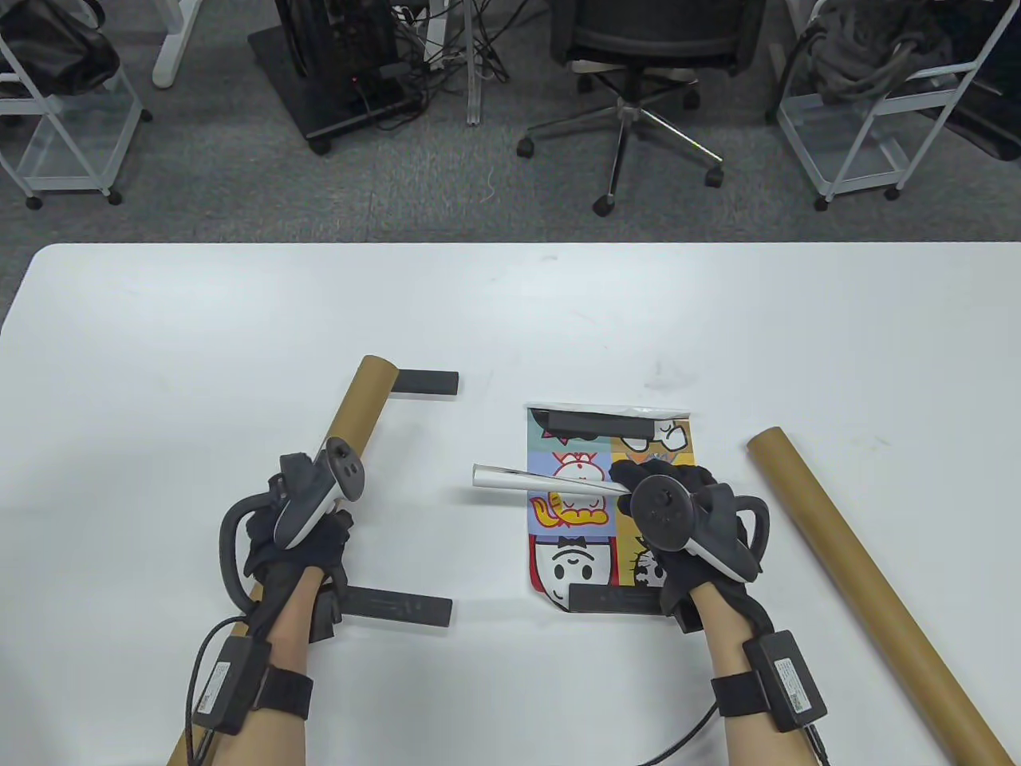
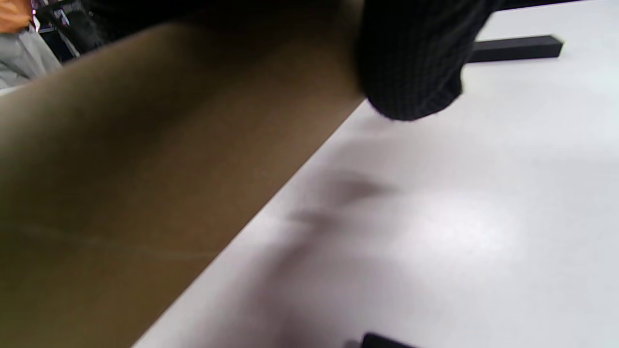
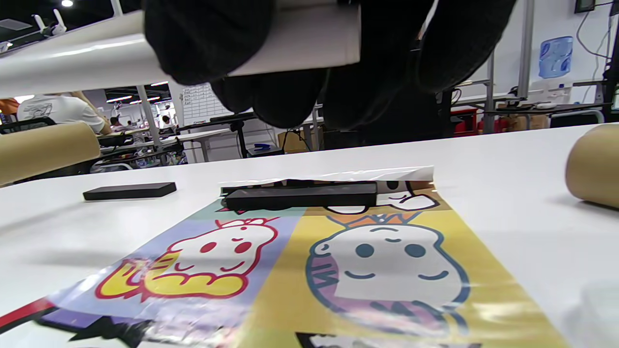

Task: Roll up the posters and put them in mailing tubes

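Gloved right hand [image 1: 678, 519] gripped the white rolled poster [image 1: 542, 481], long axis toward nine o'clock, its free end short of the brown cardboard mailing tube [image 1: 355, 415] gripped by left hand [image 1: 299, 527].

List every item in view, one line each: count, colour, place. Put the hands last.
table: one, white, under everything.
mailing tubes: two, brown; one at left in the left hand's grip, one lying at right.
rolled poster: one, white outside, held above the flat poster.
flat poster: one, cartoon panels, centre, pinned by two bars.
weight bars: four, black; far left, near left, poster's far end, poster's near end.
office chair: one, black, beyond the table.
wire carts: two, white, left and right.
left hand: black glove, grips the left tube.
right hand: black glove, holds the rolled poster.
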### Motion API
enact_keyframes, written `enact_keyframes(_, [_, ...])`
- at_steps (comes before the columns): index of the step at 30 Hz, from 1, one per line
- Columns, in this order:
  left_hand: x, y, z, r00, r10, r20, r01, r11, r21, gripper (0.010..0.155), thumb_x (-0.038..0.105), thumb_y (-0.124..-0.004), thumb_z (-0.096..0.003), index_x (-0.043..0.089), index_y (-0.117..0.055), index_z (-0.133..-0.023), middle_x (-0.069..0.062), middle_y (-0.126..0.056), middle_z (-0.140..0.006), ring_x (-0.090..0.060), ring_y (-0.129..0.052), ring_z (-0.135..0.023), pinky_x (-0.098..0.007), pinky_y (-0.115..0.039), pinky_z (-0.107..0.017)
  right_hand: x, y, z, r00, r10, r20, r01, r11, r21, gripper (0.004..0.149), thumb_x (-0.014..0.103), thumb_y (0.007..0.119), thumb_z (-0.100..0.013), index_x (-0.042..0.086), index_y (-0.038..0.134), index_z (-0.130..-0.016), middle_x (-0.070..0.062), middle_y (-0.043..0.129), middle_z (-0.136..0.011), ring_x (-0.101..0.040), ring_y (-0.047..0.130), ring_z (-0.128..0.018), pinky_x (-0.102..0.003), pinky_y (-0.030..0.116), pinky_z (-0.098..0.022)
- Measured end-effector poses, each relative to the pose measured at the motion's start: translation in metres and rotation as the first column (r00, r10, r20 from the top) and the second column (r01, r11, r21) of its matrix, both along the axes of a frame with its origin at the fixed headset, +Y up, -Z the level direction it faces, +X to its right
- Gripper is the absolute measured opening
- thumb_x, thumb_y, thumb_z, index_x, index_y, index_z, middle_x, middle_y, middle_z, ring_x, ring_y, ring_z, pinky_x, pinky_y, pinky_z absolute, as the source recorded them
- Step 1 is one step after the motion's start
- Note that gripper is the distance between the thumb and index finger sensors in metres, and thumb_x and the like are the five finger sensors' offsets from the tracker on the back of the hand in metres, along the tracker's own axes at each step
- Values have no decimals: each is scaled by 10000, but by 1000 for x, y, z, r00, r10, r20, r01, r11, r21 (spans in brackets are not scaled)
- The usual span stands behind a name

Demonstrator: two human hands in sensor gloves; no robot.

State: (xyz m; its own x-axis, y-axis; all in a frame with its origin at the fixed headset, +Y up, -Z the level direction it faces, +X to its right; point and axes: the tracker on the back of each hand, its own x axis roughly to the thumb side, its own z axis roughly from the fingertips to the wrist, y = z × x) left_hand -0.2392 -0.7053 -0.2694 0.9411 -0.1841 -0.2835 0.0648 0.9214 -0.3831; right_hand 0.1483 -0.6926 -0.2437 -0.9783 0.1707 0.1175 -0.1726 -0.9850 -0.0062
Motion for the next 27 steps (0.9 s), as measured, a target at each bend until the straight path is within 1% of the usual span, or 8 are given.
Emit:
enact_keyframes(3, [5, 5, 1, 1000, 2, 18, -3, 1000, 31, 895, 454, -801, -547, 158, -317, -1238, -146, -629, -1145, -421, -791, -968, -558, -737, -773, 10, 1, -2, 999, 11, 35, -11, 1000, 6, 502, 308, 735, -444, 268, 729, -944, -19, 831, -946, -421, 828, -859, -700, 613, -685])
enact_keyframes(6, [9, 11, 4, 999, 5, 48, -7, 999, 35, 879, 428, -788, -554, 208, -284, -1239, -142, -588, -1171, -442, -736, -1002, -589, -683, -796, 23, 1, -4, 997, -5, 77, 4, 1000, 15, 499, 300, 740, -440, 277, 732, -939, -13, 822, -955, -428, 810, -877, -701, 604, -688])
enact_keyframes(9, [12, 16, 6, 996, 21, 82, -24, 999, 47, 874, 407, -798, -544, 249, -288, -1236, -142, -570, -1183, -452, -699, -1022, -607, -645, -810, 34, -1, -6, 993, -22, 116, 20, 999, 25, 496, 290, 745, -438, 284, 734, -934, -7, 805, -969, -431, 785, -899, -700, 592, -694])
enact_keyframes(13, [19, 21, 9, 990, -27, 136, 13, 995, 102, 872, 392, -817, -528, 271, -311, -1228, -139, -577, -1181, -446, -690, -1030, -612, -631, -817, 47, -1, -7, 986, -43, 159, 37, 998, 44, 492, 279, 751, -435, 288, 738, -927, -8, 792, -982, -431, 762, -923, -689, 591, -698])
enact_keyframes(16, [23, 23, 11, 981, -77, 176, 51, 987, 150, 874, 379, -830, -516, 288, -319, -1220, -135, -575, -1184, -439, -680, -1040, -616, -619, -824, 57, 0, -7, 978, -77, 193, 61, 994, 87, 489, 278, 756, -432, 289, 743, -921, -7, 793, -978, -431, 760, -925, -680, 593, -701])
enact_keyframes(21, [31, 23, 13, 953, -153, 262, 100, 974, 204, 873, 369, -841, -497, 321, -326, -1200, -111, -568, -1190, -421, -668, -1055, -607, -608, -835, 66, 1, -7, 970, -97, 224, 74, 991, 110, 487, 275, 757, -432, 291, 743, -919, -8, 787, -982, -426, 752, -936, -670, 586, -707])
enact_keyframes(22, [35, 23, 14, 936, -179, 302, 113, 968, 224, 869, 368, -843, -493, 325, -332, -1194, -106, -571, -1189, -415, -670, -1056, -604, -610, -835, 68, 1, -7, 967, -104, 233, 78, 990, 119, 487, 275, 758, -432, 290, 743, -918, -8, 785, -984, -424, 750, -939, -670, 585, -708])
enact_keyframes(27, [39, 18, 15, 892, -230, 389, 132, 956, 263, 880, 366, -840, -479, 363, -301, -1174, -71, -553, -1195, -386, -654, -1076, -586, -602, -853, 75, -1, -7, 959, -120, 256, 91, 988, 121, 486, 271, 759, -432, 290, 743, -918, -12, 781, -988, -422, 744, -945, -676, 573, -710])
